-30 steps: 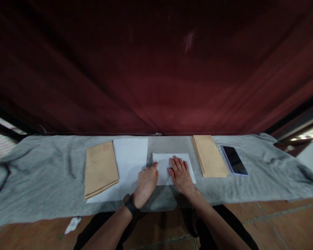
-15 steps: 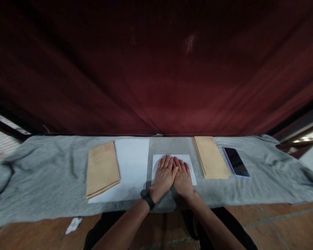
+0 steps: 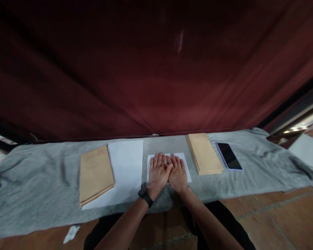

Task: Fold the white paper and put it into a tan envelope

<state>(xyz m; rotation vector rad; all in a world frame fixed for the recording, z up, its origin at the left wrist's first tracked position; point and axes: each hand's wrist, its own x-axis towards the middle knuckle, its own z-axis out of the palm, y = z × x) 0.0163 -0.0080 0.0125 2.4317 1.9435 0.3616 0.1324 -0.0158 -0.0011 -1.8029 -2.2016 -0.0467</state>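
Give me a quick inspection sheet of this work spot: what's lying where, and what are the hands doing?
Surface: grey cloth spread over the floor, wrinkled at both ends.
Job's things: small white sheet under both palms.
Clutter: large white sheet to the left, a stack of brown envelopes overlapping its left edge; second envelope stack to the right; phone beyond it, screen dark; paper scrap on the tiles.
Hands: left hand and right hand flat, side by side, pressing the small sheet; black wristband on the left wrist.
Cables: nothing seen.
Surroundings: dark red curtain behind; tiled floor in front.
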